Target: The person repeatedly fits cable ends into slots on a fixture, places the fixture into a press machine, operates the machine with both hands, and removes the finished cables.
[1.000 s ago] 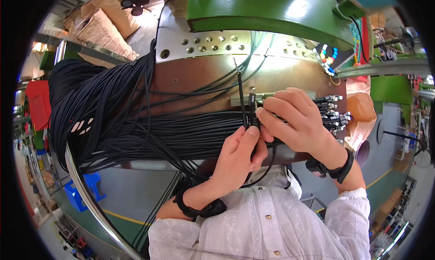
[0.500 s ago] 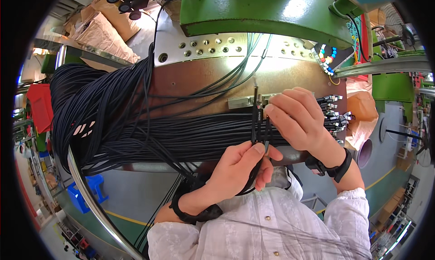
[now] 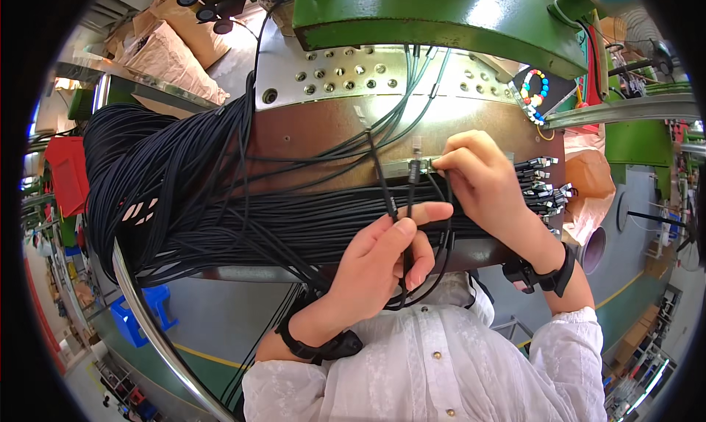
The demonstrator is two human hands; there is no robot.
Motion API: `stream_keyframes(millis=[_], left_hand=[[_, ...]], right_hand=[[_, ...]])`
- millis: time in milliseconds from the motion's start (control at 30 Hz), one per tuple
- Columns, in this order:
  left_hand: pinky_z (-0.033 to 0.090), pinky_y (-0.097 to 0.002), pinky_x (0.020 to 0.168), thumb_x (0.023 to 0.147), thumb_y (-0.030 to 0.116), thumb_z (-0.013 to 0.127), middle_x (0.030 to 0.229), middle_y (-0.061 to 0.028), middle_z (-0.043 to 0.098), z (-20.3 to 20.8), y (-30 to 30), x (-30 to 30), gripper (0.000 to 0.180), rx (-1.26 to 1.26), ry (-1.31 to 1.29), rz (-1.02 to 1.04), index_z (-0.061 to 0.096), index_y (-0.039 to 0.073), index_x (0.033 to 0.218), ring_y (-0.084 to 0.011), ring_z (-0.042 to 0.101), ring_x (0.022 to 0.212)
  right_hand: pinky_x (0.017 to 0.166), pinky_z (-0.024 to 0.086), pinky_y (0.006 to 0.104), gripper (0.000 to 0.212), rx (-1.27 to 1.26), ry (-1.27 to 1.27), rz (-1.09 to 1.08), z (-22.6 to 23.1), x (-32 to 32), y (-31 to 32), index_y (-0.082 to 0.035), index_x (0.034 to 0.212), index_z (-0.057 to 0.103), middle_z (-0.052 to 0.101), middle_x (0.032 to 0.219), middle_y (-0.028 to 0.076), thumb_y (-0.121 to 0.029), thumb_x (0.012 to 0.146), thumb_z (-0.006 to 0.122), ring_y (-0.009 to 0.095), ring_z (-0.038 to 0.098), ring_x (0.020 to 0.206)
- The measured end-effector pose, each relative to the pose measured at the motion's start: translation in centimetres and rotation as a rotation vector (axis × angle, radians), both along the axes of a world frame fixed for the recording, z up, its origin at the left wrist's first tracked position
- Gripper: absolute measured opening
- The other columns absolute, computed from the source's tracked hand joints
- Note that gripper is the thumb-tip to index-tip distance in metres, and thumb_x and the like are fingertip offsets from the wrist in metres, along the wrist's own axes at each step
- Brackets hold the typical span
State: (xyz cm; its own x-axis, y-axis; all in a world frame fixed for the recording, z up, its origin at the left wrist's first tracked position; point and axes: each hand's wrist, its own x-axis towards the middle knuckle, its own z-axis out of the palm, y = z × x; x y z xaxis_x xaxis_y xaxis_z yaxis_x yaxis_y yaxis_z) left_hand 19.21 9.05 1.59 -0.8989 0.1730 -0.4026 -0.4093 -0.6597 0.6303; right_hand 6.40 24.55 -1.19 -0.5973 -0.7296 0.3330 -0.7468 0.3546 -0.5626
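Note:
My left hand (image 3: 382, 264) is closed on black network cables, thumb and fingers pinching them in front of the bench edge. One cable (image 3: 380, 172) rises from that grip to a clear plug at its upper tip. Beside it stands another cable end (image 3: 414, 173), also tipped with a clear plug. My right hand (image 3: 485, 183) has thumb and forefinger pinched on a cable end at a small metal block (image 3: 397, 169); the fingers partly hide it. From there the cable loops down beneath my left hand. Behind both hands lies a thick bundle of black cables (image 3: 309, 216).
A green machine body (image 3: 419, 17) overhangs a perforated metal plate (image 3: 279, 80). More cables pile over a metal rail (image 3: 147, 311) at left. Plugged cable ends (image 3: 544, 190) lie at right, near a brown paper bag (image 3: 590, 179). A beaded bracelet (image 3: 535, 91) lies behind them.
My left hand has shifted slightly left and down, its forefinger now stretched out. The cables have spread apart, one tilting left. My right hand has drawn back slightly at the metal block.

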Motion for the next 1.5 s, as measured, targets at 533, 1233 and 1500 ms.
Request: stream_keyframes(millis=[533,1233,1500], left_hand=[[0.022,-0.0197,0.046,0.098,0.028,0.038,0.053,0.0055,0.032,-0.6,2.4,-1.1,0.031,-0.170,0.015,0.033,0.052,0.000,0.098,-0.0045,0.027,0.047],[0.023,-0.0197,0.038,0.099,0.033,0.030,0.048,0.0013,0.039,1.5,0.1,-1.1,0.036,-0.159,0.131,0.071,0.043,0.002,0.110,-0.0056,0.028,0.038],[0.024,-0.0198,0.038,0.099,0.029,0.030,0.046,0.0007,0.038,0.9,1.4,-3.0,0.028,0.008,-0.096,-0.199,0.043,0.005,0.096,-0.0067,0.028,0.037]], right_hand=[[0.073,0.046,0.0327,0.008,-0.191,-0.378,0.096,2.9,2.0,0.3,0.000,0.086,0.060,0.056,0.098,0.010,0.001,0.078,0.061,0.022,0.057,0.085],[0.075,0.049,0.0367,0.022,0.109,0.408,0.173,1.0,-1.4,4.0,0.001,0.092,0.057,0.059,0.088,0.012,0.001,0.070,0.060,0.029,0.059,0.086],[0.067,0.048,0.0345,0.021,0.145,0.251,0.172,1.5,-2.9,4.0,0.001,0.091,0.057,0.058,0.083,0.011,0.002,0.070,0.061,0.027,0.058,0.079]])
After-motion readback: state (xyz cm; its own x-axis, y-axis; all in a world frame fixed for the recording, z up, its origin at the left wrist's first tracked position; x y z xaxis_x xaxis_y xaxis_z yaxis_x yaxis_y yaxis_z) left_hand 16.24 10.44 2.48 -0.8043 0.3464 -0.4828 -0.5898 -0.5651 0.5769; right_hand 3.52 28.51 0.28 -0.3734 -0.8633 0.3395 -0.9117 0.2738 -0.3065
